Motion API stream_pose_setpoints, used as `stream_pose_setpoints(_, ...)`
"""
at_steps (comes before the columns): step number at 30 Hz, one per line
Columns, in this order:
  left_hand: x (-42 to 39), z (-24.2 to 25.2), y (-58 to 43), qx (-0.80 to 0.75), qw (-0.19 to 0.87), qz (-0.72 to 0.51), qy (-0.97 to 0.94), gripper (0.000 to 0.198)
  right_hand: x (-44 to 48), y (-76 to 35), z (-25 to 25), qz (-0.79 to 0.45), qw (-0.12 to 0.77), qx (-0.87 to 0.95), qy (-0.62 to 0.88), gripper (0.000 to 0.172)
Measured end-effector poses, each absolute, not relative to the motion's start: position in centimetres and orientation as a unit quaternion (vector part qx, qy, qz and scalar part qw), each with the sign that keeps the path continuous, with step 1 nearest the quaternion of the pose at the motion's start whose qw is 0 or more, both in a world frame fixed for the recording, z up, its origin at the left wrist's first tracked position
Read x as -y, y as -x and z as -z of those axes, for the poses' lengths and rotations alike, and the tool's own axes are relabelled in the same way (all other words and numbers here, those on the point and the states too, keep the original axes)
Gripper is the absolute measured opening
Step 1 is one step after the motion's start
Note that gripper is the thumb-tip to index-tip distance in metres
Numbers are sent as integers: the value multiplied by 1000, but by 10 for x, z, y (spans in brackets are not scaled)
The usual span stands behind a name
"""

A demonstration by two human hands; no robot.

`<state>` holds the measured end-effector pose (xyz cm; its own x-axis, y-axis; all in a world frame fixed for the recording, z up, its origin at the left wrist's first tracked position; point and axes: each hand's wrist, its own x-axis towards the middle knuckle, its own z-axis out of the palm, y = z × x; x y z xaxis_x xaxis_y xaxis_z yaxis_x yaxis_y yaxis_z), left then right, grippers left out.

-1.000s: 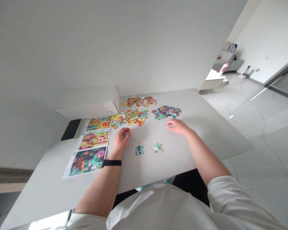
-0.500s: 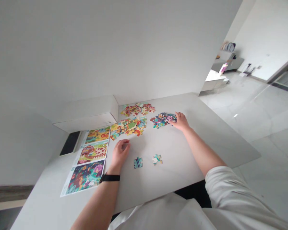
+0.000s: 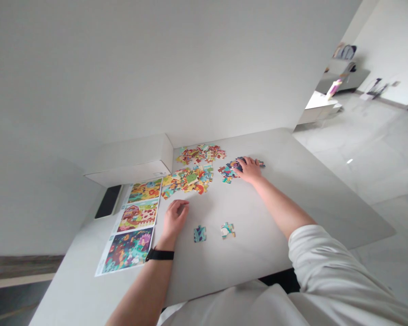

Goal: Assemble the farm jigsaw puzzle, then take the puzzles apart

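My right hand point(image 3: 250, 170) lies over a pile of dark blue and purple puzzle pieces point(image 3: 227, 172), fingers spread on top of them. My left hand point(image 3: 175, 217) rests on the table with its fingers curled, below a yellow and orange pile point(image 3: 190, 179); whether anything is inside is hidden. A red and green pile point(image 3: 200, 154) lies farther back. Two single pieces lie apart nearer my body: a blue-green leafy one point(image 3: 200, 234) and a white and teal one point(image 3: 227, 230).
Three printed pictures point(image 3: 127, 251) lie in a column left of my left hand. Beyond them are a dark phone point(image 3: 108, 202) and a long white box point(image 3: 132, 158) against the wall. The grey table point(image 3: 326, 203) extends to the right.
My right hand has moved from the right edge of the dark pile onto its middle, and some pieces now show to its right. The camera view has shifted slightly. My left hand stays curled.
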<state>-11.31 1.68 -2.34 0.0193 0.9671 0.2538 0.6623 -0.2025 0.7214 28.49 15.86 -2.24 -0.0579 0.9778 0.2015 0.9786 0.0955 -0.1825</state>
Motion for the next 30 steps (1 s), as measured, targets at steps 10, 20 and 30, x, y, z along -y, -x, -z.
stream_pose_setpoints(10,-17,22,111,-600,200,-368,-682,24,-164,-289,20,12,185,716,673,49)
stream_pose_setpoints(20,-17,21,111,-598,205,-373,-680,23,-147,-279,20,-3,176,782,598,43)
stream_pose_setpoints(30,-17,21,109,-604,213,-372,-672,25,-134,-279,15,-7,176,779,602,51)
